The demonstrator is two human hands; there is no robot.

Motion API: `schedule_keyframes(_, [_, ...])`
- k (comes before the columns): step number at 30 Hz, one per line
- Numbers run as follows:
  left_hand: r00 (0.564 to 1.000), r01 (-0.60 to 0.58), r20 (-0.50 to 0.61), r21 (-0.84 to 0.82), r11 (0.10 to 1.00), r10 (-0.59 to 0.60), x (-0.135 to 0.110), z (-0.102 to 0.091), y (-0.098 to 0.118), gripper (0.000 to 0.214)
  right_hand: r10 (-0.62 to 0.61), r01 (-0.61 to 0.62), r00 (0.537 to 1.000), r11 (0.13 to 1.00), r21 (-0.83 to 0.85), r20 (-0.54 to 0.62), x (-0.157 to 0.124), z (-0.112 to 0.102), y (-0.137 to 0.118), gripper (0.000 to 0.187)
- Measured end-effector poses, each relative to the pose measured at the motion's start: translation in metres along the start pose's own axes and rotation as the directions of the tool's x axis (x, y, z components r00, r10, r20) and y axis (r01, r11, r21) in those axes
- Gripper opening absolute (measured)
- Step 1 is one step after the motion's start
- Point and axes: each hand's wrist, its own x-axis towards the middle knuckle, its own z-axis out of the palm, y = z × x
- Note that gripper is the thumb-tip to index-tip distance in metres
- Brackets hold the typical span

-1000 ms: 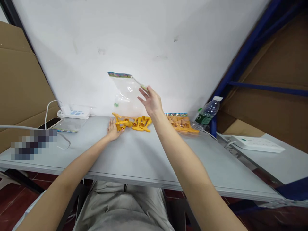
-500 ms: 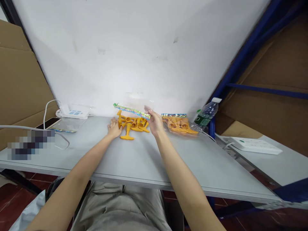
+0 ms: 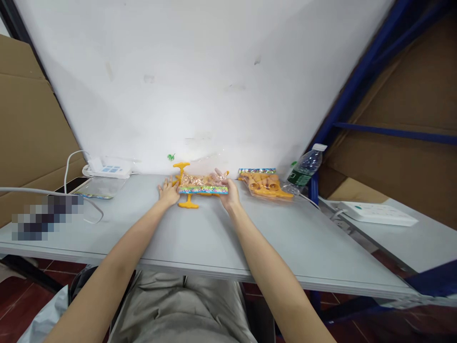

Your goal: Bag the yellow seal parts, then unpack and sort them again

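Note:
A clear plastic bag (image 3: 203, 180) with a colourful printed strip along its edge lies over a pile of orange plastic toy pieces (image 3: 188, 202) at the back of the grey table (image 3: 200, 233). My right hand (image 3: 228, 189) grips the bag's right end, fingers pinched on it. At the pile's left side my left hand (image 3: 168, 191) rests on the table with its fingers spread, touching the orange pieces. One orange piece (image 3: 181, 166) sticks up behind the bag.
A second filled bag of orange pieces (image 3: 264, 182) lies to the right, beside a tilted water bottle (image 3: 304, 169). A white power strip (image 3: 109, 167), a phone (image 3: 73, 184) and a flat clear bag (image 3: 98, 186) are at the left. Another power strip (image 3: 376, 213) sits on the right table.
My right hand brought the clear bag down from high against the wall onto the pile of orange pieces. My left hand stayed by the pile.

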Motion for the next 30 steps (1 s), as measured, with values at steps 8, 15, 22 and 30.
schedule_keyframes(8, [0.989, 0.052, -0.095, -0.514, 0.856, -0.117, 0.010, -0.008, 0.011, 0.044, 0.049, -0.050, 0.999, 0.998, 0.035, 0.022, -0.005, -0.003, -0.007, 0.012])
schedule_keyframes(15, [0.991, -0.064, -0.077, -0.990, 0.127, -0.108, -0.011, -0.022, 0.024, 0.048, 0.191, -0.191, 0.978, 0.982, -0.009, 0.085, -0.008, 0.005, -0.005, 0.033])
schedule_keyframes(22, [0.986, -0.032, -0.021, -0.997, -0.064, -0.168, -0.020, -0.039, 0.016, 0.039, 0.239, -0.233, 0.969, 0.969, -0.087, 0.068, -0.012, 0.006, 0.001, 0.021])
schedule_keyframes(30, [0.999, 0.048, 0.048, -0.999, -0.001, 0.017, -0.028, -0.044, 0.015, 0.036, 0.180, -0.178, 0.984, 0.978, -0.105, 0.012, -0.009, 0.004, 0.001, 0.032])
